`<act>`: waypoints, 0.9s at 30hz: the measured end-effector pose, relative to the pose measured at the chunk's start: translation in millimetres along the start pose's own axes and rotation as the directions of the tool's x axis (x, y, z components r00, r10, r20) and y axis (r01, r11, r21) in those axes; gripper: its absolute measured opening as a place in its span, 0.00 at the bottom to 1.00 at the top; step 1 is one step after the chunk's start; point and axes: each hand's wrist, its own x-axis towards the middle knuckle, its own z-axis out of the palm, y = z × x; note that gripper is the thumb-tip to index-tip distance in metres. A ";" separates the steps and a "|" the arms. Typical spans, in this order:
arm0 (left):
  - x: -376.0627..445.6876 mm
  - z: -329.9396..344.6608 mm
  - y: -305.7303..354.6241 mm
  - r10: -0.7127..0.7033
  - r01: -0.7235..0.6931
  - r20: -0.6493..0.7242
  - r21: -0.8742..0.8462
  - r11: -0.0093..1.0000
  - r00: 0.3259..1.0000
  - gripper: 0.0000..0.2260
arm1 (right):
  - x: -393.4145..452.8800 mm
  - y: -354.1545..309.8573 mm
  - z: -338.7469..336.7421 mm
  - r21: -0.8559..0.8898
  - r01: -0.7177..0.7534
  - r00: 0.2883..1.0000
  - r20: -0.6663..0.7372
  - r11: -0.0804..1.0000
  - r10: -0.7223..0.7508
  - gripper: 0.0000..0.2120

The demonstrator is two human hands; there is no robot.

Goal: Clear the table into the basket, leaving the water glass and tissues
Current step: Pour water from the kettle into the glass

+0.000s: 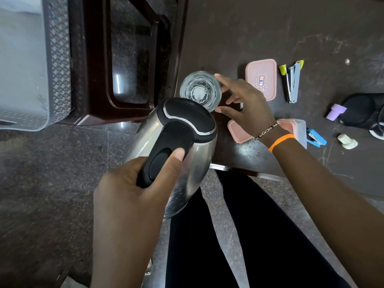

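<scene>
The left hand (133, 183) is clenched around the black handle of a steel kettle (182, 142), thumb lying along the top of the handle. The kettle is held off the worktop (291, 34), tilted, with its long axis running from the handle near the person up and away toward the water glass (200, 90); its black lid faces the camera and its front edge overlaps the near rim of the glass, so the spout itself is hidden. The glass stands upright at the left corner of the worktop, seen from above. The right hand (247, 109) cups the right side of the glass, fingers spread, with the thumb and forefinger at its rim; whether they press it firmly I cannot tell.

To the right of the glass lies a pink lidded box (264, 77), and beyond it a stapler (293, 82) with yellow ends, its long axis running toward and away from the person. A second pink box (236, 132) sits partly under the right wrist, with a blue stapler (315, 138) just beside it. Further right are a purple stamp (334, 112), a white knob (347, 141) and a black mesh holder (365, 111). The grey basket (56, 59) rests on a dark brown stool (93, 113) to the left of the worktop, well apart from the kettle
</scene>
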 end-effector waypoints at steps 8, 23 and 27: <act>0.4 2.2 -0.5 0.001 -0.001 -0.014 -0.025 1.000 1.000 0.31 | -0.1 3.0 2.4 0.013 0.006 1.000 -0.022 1.000 -0.005 0.32; -1.7 -2.0 -0.2 0.009 -0.009 0.028 -0.009 1.000 1.000 0.31 | 1.8 3.8 4.2 0.104 -0.021 1.000 -0.015 0.994 0.023 0.32; -2.1 -3.7 0.7 0.022 -0.022 0.033 0.004 1.000 0.999 0.32 | 2.8 5.1 3.9 0.131 -0.033 0.999 -0.008 0.991 0.034 0.31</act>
